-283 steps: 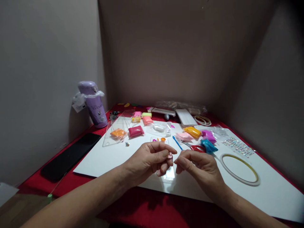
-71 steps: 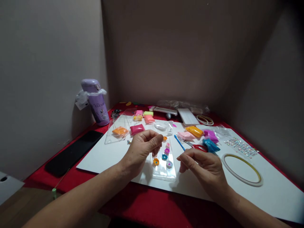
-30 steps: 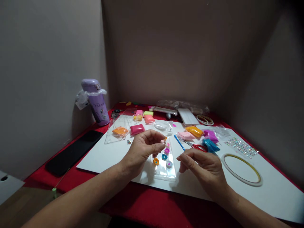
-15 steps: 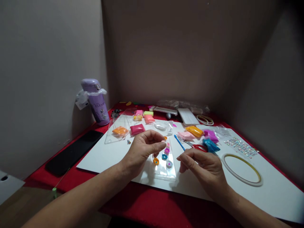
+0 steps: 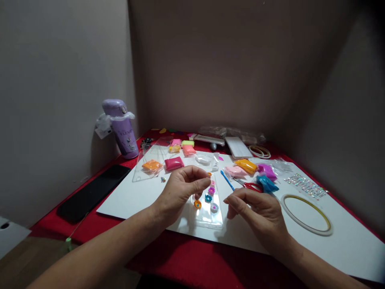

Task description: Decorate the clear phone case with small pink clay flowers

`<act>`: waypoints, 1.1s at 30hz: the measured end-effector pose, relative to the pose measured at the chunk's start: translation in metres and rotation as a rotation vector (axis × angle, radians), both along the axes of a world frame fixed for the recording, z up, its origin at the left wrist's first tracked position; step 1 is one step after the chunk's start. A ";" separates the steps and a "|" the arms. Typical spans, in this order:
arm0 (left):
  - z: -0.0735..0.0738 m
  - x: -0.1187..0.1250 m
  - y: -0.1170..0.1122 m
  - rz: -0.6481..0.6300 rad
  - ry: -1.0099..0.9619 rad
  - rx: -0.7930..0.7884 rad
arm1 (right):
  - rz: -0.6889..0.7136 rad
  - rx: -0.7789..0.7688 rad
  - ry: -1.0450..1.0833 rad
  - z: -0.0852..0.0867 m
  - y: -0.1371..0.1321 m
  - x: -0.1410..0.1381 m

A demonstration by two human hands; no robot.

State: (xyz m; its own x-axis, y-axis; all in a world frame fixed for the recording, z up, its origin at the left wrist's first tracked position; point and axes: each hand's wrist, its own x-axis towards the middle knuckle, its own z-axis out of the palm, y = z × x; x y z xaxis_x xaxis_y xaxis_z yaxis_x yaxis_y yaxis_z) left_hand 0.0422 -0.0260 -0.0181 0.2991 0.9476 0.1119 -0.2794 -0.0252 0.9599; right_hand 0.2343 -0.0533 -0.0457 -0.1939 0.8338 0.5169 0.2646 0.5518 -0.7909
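Observation:
My left hand (image 5: 188, 186) is raised over the clear plastic sheet (image 5: 207, 220), thumb and forefinger pinched together; whatever lies between them is too small to make out. To its right, my right hand (image 5: 255, 210) also pinches, its fingertips hiding anything they grip. Between the hands, small clay flowers rest on the sheet: an orange one (image 5: 197, 204), a blue one (image 5: 208, 198), a pale one (image 5: 214, 207) and a magenta one (image 5: 211, 191). A blue modelling tool (image 5: 227, 180) and red-handled scissors (image 5: 252, 187) lie just beyond my right hand.
Clay packets, such as a crimson one (image 5: 174, 163) and a teal one (image 5: 267, 184), lie around the white board (image 5: 126, 202). An embroidery hoop (image 5: 306, 215) and a gem sheet (image 5: 306, 186) are at right. A black phone (image 5: 94, 194) and purple bottle (image 5: 123, 130) stand left.

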 end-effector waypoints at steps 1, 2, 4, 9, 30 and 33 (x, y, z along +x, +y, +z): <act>0.000 0.000 0.000 -0.001 -0.001 0.006 | 0.004 -0.003 -0.002 0.000 0.000 0.000; -0.001 0.000 0.001 -0.007 -0.004 0.014 | 0.007 -0.002 -0.006 0.000 0.000 0.000; -0.002 0.000 0.001 -0.031 -0.004 0.023 | 0.007 0.003 -0.011 0.001 -0.001 0.000; -0.002 0.000 0.000 -0.047 -0.006 0.018 | -0.005 0.021 -0.022 0.003 -0.002 0.000; -0.002 -0.001 0.000 -0.045 -0.013 -0.003 | 0.018 0.026 -0.014 0.001 0.000 -0.001; -0.002 -0.001 -0.001 -0.074 -0.013 -0.001 | 0.023 0.023 -0.010 0.000 0.001 -0.001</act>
State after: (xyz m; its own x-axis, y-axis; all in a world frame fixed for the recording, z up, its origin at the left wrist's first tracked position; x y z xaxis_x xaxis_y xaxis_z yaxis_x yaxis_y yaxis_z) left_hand 0.0416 -0.0268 -0.0198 0.3671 0.9230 0.1151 -0.2929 -0.0027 0.9561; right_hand 0.2332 -0.0520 -0.0455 -0.2182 0.8169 0.5339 0.2591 0.5759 -0.7754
